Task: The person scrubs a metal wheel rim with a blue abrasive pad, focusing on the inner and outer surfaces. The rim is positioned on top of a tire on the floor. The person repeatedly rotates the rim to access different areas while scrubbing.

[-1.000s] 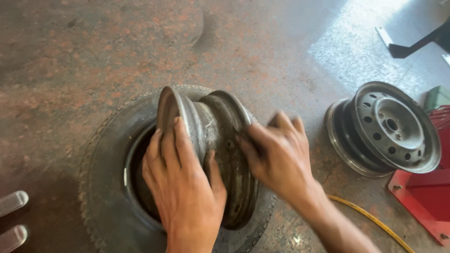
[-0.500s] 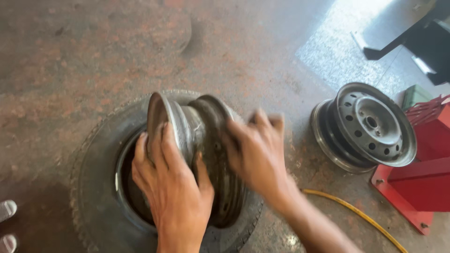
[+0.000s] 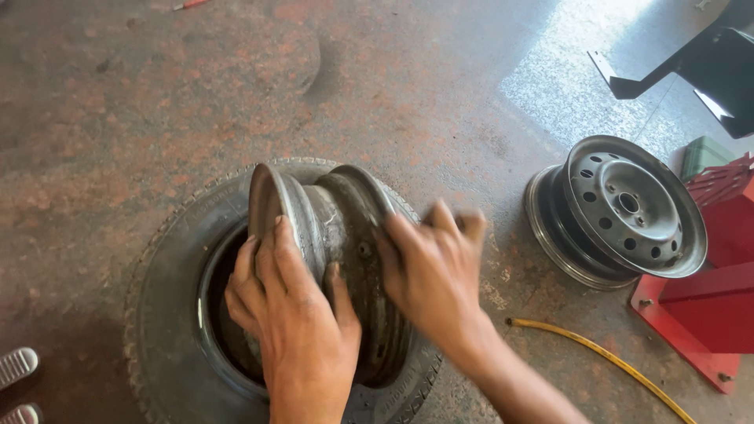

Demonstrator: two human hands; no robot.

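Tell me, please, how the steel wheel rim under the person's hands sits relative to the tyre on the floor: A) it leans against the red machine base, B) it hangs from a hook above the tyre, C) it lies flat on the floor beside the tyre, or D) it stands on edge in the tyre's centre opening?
D: the steel wheel rim stands on edge in the opening of the tyre, with the left hand and right hand gripping it.

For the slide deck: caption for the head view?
Both hands, left and right, grip a steel rim standing on edge inside a tyre.

Right hand (image 3: 436, 283) motion-blurred; tyre (image 3: 169, 267) and footwear (image 3: 16, 369) cropped at edges
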